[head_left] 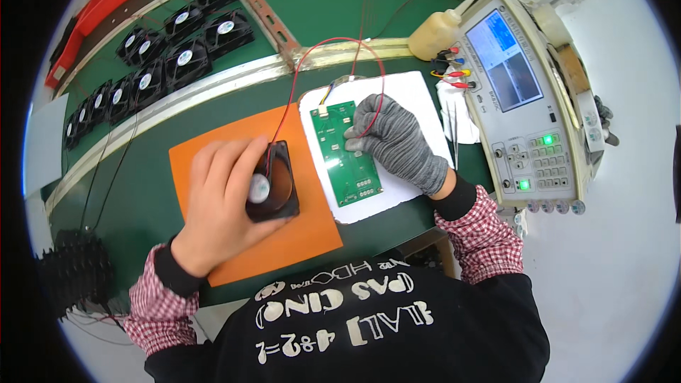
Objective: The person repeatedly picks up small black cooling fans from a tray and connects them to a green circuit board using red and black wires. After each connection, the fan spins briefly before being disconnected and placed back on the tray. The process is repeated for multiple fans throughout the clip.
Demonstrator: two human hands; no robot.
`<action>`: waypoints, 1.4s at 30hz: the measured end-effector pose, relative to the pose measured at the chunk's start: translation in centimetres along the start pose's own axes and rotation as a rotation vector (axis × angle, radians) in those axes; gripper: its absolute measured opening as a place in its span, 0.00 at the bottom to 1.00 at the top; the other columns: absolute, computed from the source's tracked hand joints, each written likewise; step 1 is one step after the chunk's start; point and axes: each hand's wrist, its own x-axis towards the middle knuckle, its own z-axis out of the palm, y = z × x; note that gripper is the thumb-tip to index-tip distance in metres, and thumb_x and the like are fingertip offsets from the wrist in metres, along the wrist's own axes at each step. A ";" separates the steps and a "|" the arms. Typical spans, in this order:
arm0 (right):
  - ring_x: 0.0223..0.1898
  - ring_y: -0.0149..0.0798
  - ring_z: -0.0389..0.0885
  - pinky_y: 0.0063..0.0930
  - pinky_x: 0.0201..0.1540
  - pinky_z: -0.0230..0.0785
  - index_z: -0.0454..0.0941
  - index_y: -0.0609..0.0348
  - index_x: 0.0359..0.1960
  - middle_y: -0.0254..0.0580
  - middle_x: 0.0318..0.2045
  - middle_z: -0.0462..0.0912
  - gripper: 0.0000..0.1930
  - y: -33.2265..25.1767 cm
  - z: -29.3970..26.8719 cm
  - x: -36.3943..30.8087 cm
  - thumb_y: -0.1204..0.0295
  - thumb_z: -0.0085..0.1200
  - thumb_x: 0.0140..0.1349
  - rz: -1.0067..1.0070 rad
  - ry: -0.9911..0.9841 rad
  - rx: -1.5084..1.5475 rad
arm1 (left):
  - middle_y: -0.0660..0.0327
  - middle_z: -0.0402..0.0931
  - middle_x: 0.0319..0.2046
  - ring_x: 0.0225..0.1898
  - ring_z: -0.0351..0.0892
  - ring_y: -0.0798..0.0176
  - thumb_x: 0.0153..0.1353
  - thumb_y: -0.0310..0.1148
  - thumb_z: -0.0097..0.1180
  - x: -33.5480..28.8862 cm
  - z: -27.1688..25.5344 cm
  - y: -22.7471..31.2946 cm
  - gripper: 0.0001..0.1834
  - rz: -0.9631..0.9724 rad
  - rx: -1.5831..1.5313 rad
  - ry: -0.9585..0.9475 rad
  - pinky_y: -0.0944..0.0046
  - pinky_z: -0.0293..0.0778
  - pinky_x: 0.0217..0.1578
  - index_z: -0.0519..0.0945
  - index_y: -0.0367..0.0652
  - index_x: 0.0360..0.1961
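My bare left hand [220, 202] is closed around a square black cooling fan [282, 195] with a round pale label at its hub. The fan is over an orange mat [305, 230]. From it a thin red wire [333, 39] arches up and over to my right hand [394, 138], which wears a grey striped glove. My right fingers are pinched on the wire's end, against the right edge of a green circuit board [345, 163]; the tip is hidden by the fingers. The board lies on a white pad [408, 206], with a small cable plugged into its top corner.
At right stands a bench meter [521, 113] with a lit screen; coloured test clips [457, 74], tweezers [455, 135] and a yellowish squeeze bottle [434, 34] are beside it. Several fans [188, 60] sit beyond a rail at far left. More fans [74, 269] are stacked near left.
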 end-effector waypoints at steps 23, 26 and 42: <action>0.37 0.45 0.77 0.37 0.43 0.72 0.82 0.57 0.30 0.40 0.32 0.77 0.08 -0.3 -0.1 0.2 0.70 0.66 0.48 -0.201 0.075 -0.075 | 0.37 0.79 0.31 0.34 0.81 0.41 0.63 0.70 0.36 0.2 -8.1 1.5 0.48 -0.056 -1.676 -0.385 0.46 0.78 0.36 0.77 0.23 0.38; 0.36 0.45 0.77 0.37 0.42 0.73 0.81 0.57 0.31 0.39 0.31 0.77 0.09 -0.4 -0.6 0.1 0.71 0.66 0.47 -0.233 0.070 -0.273 | 0.46 0.79 0.38 0.39 0.80 0.49 0.51 0.70 0.55 1.9 -6.4 0.4 0.46 0.222 -0.713 -0.094 0.53 0.74 0.38 0.73 0.31 0.48; 0.44 0.41 0.82 0.30 0.43 0.77 0.79 0.56 0.46 0.45 0.45 0.81 0.18 -1.3 -0.7 -0.6 0.71 0.68 0.53 -0.287 0.422 -0.194 | 0.51 0.72 0.41 0.45 0.70 0.45 0.36 0.39 0.69 13.7 4.2 -10.3 0.37 0.042 0.028 0.172 0.52 0.68 0.48 0.73 0.35 0.50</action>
